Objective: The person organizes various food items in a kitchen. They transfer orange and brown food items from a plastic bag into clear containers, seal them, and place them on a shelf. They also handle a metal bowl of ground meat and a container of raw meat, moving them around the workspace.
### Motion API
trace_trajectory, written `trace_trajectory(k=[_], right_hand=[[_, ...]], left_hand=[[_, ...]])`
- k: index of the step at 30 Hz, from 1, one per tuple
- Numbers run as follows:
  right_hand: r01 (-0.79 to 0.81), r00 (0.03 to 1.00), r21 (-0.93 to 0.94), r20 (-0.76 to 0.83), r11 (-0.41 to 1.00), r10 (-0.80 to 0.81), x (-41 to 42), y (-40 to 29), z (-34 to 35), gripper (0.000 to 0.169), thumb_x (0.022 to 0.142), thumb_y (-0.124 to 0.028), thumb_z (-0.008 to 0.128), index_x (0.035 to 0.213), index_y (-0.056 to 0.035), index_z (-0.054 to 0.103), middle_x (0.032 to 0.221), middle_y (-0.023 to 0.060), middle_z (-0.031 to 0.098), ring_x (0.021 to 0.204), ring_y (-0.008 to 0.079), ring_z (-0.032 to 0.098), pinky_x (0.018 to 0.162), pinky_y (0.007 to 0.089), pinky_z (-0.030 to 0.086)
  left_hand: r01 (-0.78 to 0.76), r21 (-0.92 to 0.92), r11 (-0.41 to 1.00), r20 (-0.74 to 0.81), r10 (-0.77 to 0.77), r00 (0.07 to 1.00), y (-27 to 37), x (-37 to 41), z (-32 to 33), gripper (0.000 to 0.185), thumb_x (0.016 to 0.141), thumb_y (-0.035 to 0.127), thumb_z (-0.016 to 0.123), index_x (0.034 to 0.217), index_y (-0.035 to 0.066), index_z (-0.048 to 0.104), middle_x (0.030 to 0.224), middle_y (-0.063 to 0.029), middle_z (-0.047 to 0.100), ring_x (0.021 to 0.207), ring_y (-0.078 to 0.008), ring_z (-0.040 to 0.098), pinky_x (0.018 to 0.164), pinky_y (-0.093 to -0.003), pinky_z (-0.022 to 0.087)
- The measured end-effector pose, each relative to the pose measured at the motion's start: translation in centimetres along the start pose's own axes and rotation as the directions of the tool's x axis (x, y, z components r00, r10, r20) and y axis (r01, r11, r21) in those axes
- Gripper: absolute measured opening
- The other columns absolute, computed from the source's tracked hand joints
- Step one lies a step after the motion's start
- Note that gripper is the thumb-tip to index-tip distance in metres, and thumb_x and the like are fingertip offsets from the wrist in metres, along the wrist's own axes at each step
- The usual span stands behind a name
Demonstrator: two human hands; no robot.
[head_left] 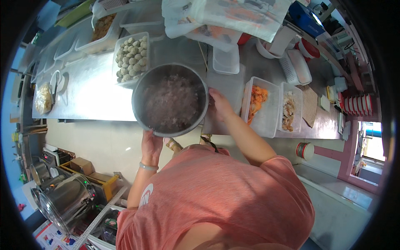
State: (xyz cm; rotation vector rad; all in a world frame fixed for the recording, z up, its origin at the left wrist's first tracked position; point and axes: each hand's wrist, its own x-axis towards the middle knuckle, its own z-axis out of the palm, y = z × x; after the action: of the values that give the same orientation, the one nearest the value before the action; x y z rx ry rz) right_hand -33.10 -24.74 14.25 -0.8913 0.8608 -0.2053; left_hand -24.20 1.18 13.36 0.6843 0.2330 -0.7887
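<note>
Both my hands hold a round metal pot (170,100) over the front edge of the steel table (97,103). My left hand (152,144) grips its lower rim; a pale bangle is on that wrist. My right hand (219,104) is at the pot's right side, its fingers partly hidden by the wall. Dark, reddish-brown lumpy food (172,101) fills the bottom, somewhat blurred. Beyond the pot's upper left stands a clear plastic box of greyish-green balls (132,57). To the right, orange shrimp (257,100) lie in another clear box.
A smaller box (289,109) holds brownish-white pieces at right. Clear containers (103,34) line the back left. Plastic bags (225,18) hang over the table's back. A wrapped bundle (44,98) lies far left. Steel cookers (67,197) stand at lower left, a white chest (337,193) at lower right.
</note>
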Motion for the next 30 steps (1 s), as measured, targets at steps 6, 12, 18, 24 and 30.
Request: trace_trajectory(k=[6, 12, 18, 24, 30], right_hand=[[0.035, 0.997, -0.035, 0.063, 0.999, -0.033, -0.1, 0.3, -3.1, 0.035, 0.088, -0.024, 0.044, 0.119, -0.0079, 0.046, 0.103, 0.0032, 0.055, 0.092, 0.0139, 0.052, 0.078, 0.0286, 0.042], [0.081, 0.997, -0.217, 0.036, 0.973, -0.075, -3.9, 2.7, -3.7, 0.033, 0.085, -0.022, 0.050, 0.112, -0.0020, 0.049, 0.094, 0.0028, 0.058, 0.082, 0.0121, 0.054, 0.071, 0.0264, 0.043], [0.132, 0.991, -0.379, 0.044, 0.916, -0.124, -11.0, 1.4, -3.8, 0.028, 0.087, -0.023, 0.048, 0.086, 0.0018, 0.061, 0.078, 0.0061, 0.062, 0.074, 0.0134, 0.056, 0.068, 0.0265, 0.045], [0.303, 0.810, -0.361, -0.391, 0.882, -0.438, -18.1, 3.2, -11.5, 0.020, 0.089, -0.016, 0.043, 0.093, -0.0024, 0.056, 0.091, 0.0045, 0.058, 0.078, 0.0127, 0.056, 0.073, 0.0267, 0.045], [0.512, 0.489, 0.052, -0.838, 0.857, -0.241, -20.7, 2.0, -24.4, 0.031, 0.082, -0.017, 0.056, 0.110, -0.0111, 0.045, 0.097, 0.0026, 0.051, 0.077, 0.0142, 0.054, 0.071, 0.0291, 0.046]], left_hand=[[0.002, -0.042, 0.999, 0.037, -0.001, 0.999, -1.8, 4.8, 1.1, 0.043, 0.081, 0.006, 0.039, 0.123, 0.002, 0.036, 0.129, -0.0102, 0.038, 0.120, -0.0255, 0.035, 0.102, -0.0398, 0.026], [-0.024, 0.093, 0.995, 0.082, 0.017, 0.997, -0.5, 7.4, 1.1, 0.037, 0.081, 0.009, 0.042, 0.117, 0.001, 0.041, 0.123, -0.0111, 0.044, 0.115, -0.0255, 0.040, 0.099, -0.0398, 0.030], [-0.041, 0.432, 0.901, 0.198, -0.050, 0.979, 1.6, 7.8, -0.6, 0.025, 0.088, 0.020, 0.047, 0.107, 0.004, 0.049, 0.111, -0.0089, 0.054, 0.104, -0.0194, 0.049, 0.092, -0.0354, 0.037], [0.433, 0.490, 0.756, -0.145, -0.419, 0.896, -1.6, 4.2, -0.9, 0.026, 0.089, 0.026, 0.046, 0.105, 0.005, 0.045, 0.091, -0.0062, 0.054, 0.078, -0.0175, 0.054, 0.068, -0.0307, 0.046], [0.378, 0.754, 0.537, 0.068, -0.637, 0.768, -10.5, 3.6, 6.6, 0.032, 0.087, 0.026, 0.050, 0.113, 0.011, 0.040, 0.103, -0.0065, 0.052, 0.089, -0.0162, 0.053, 0.072, -0.0314, 0.045]])
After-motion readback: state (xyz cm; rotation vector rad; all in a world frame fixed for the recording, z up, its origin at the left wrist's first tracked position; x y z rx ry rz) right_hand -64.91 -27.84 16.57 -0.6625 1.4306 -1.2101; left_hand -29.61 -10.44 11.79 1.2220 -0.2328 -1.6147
